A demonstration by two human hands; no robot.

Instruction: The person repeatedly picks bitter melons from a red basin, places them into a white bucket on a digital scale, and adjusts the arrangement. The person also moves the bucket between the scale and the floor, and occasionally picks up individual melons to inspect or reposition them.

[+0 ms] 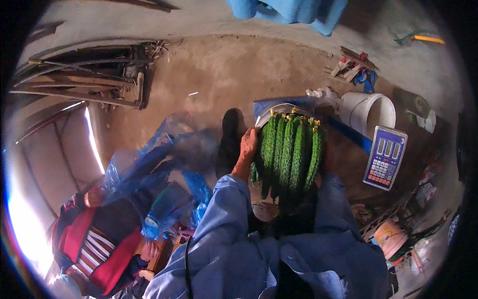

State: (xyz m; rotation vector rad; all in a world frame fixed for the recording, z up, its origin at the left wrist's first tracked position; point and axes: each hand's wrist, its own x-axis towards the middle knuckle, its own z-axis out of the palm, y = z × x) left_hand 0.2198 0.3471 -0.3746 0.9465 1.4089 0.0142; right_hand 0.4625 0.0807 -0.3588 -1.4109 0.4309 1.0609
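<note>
Several long green bumpy cucumbers (289, 153) with yellow blossoms at their far tips lie side by side in front of me. Behind the tips curves the pale rim of a container or tray (266, 115). My left hand (247, 146) grips this rim at the left side of the bundle. On the other side my right hand (328, 155) is mostly hidden by the cucumbers and deep shadow, so its fingers cannot be made out. A blue flat platform (261, 106) shows behind the rim. To the right stands a scale's keypad and display unit (385, 157), joined to a blue bar (349, 134).
A white bucket (368, 112) lies tipped beyond the display. At lower left another person (108, 239) sits near blue plastic sheeting (160, 168). A wooden frame (93, 82) is at upper left, a small wooden stool (351, 67) at upper right, an orange-pink bucket (390, 239) at lower right.
</note>
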